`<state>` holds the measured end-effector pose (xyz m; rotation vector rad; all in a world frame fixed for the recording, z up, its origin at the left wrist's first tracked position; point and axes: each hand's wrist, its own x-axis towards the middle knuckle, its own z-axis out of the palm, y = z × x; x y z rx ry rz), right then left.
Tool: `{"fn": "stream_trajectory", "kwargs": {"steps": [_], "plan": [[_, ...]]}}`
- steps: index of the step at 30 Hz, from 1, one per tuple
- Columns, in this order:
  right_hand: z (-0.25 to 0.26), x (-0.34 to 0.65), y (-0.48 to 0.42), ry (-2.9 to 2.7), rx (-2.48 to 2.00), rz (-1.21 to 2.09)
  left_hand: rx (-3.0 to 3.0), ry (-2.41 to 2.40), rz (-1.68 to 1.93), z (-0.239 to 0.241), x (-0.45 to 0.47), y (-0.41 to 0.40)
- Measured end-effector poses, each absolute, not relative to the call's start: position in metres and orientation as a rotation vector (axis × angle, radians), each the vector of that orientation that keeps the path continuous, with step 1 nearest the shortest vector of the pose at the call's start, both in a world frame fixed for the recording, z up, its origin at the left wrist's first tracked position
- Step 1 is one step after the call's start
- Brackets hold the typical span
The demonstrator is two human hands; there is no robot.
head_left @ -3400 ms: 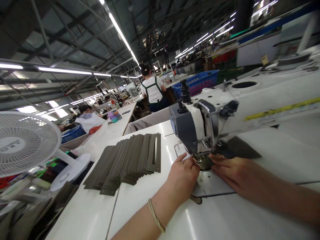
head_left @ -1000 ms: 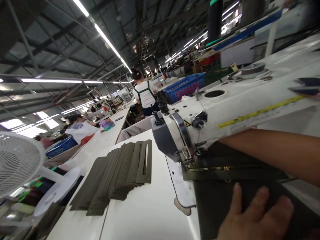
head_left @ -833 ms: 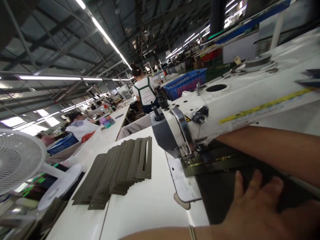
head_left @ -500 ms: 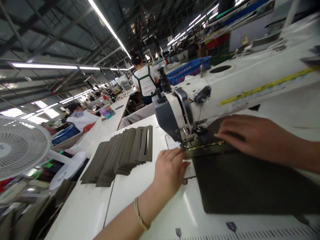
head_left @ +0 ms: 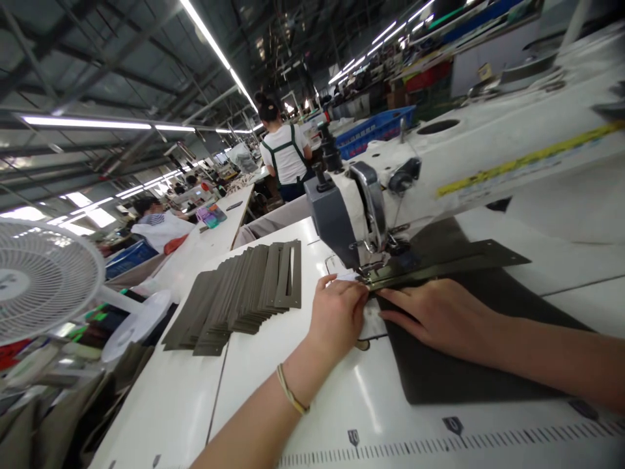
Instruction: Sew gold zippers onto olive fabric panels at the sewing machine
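Note:
A dark olive fabric panel lies on the sewing machine bed. A narrow olive strip lies across its upper edge, and its left end is under the presser foot. My left hand is closed on the left end of the strip, just beside the foot. To the right of the foot, my right hand rests on the panel. Its index finger and thumb are stretched out and apart, with the fingertips by the strip's lower edge. The sewing machine hides the needle area in part.
A fanned stack of olive strips with slots lies left on the white table. A white fan stands at the far left. A printed ruler runs along the front edge. A person stands beyond, near a blue crate.
My right hand has moved left and down from the strip's right part to near the presser foot. The strip's right end is now uncovered. My left hand has stayed nearly in place.

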<state>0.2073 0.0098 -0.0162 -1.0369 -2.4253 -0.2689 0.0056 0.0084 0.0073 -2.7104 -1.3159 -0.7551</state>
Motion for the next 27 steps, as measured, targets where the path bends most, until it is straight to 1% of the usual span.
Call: {"fn": "stream_trajectory", "kwargs": {"steps": [5,7,9,14,20,27], "plan": [[-0.006,0.208,-0.003,-2.311,-0.818,-0.421,-2.637,-1.161,-0.622,0.003,0.007,0.005],[-0.002,0.208,-0.001,-2.243,-0.804,-0.542,-2.609,-1.134,-0.613,0.002,0.009,0.005],[-0.003,0.207,0.004,-2.218,-0.844,-0.580,-2.580,-1.106,-0.618,0.003,0.010,0.005],[-0.014,0.203,0.012,-2.304,-0.943,-0.436,-2.543,-1.033,-0.615,0.004,0.010,0.005],[-0.007,0.201,0.010,-2.425,-1.004,-0.382,-2.582,-0.978,-0.684,0.007,0.009,0.006],[-0.007,0.202,0.013,-2.458,-0.978,-0.365,-2.567,-0.966,-0.608,0.012,0.013,0.008]]}}
